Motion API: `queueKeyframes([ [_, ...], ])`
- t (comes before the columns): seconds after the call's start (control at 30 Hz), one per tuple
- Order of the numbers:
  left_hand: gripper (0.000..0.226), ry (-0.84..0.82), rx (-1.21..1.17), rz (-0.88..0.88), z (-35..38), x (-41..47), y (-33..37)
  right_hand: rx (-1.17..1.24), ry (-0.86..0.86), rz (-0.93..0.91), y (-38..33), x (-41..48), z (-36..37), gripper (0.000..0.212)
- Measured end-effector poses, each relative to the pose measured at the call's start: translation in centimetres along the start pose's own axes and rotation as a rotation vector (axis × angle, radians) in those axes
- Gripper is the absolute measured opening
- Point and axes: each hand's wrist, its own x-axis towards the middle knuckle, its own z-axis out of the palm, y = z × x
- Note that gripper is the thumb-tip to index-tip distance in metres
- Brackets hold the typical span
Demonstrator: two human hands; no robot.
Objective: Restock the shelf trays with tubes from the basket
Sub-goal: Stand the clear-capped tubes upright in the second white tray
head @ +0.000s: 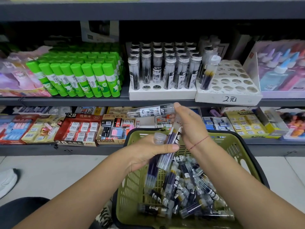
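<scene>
A handwritten "2元" is showing on the front wall of the right tray [212,96], "2B" is standing out on a red eraser box [77,128] on the lower shelf, and "4B ERASER" is reading along the carton [105,140] beside it. The tube labels are carrying black-and-white print that is mostly too blurred to read, apart from a "12". On the upper shelf [66,101] a block of green glue sticks [79,75] is standing just left of the left tray [161,95], which is nearly full of silver-capped tubes [170,70], with two front holes open. The right tray is mostly showing bare holes, with one leaning tube [208,75] at its left edge. The olive basket [244,162] is sitting on the floor in front of the shelves, holding a loose pile of tubes [189,192]. The left grip [148,151] is clamping two slanted tubes [165,156] above the basket, thumb lying across them. The right grip [189,128] is pinching a level tube [150,111] by its end, just below the upper shelf edge.
</scene>
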Motion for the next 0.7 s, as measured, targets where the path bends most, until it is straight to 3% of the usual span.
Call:
queueKeyframes([
  [0.17,0.057,0.039,-0.183,-0.009,-1.1,-1.0,0.4,-0.386,-0.016,-0.36,-4.8,2.3,-0.2,0.017],
  [0.23,0.062,0.211,-0.201,0.014,-2.3,-0.9,0.5,-0.525,-0.064,-0.529,-6.9,3.7,0.4,0.014],
  [0.37,0.028,0.677,-0.037,0.26,-4.9,0.0,1.2,-0.862,-0.118,-0.744,-9.8,6.8,2.6,0.016],
  [0.43,0.029,0.802,0.028,0.38,-5.9,0.6,1.9,-0.974,-0.14,-0.771,-10.6,8.2,3.6,0.011],
  [0.53,0.05,0.802,-0.034,0.404,-7.0,1.9,2.1,-1.128,-0.163,-0.77,-10.9,9.8,4.6,0.025],
  [0.7,0.053,0.775,-0.083,0.397,-7.3,2.8,2.2,-1.235,-0.258,-0.762,-12.5,10.8,6.0,0.031],
])
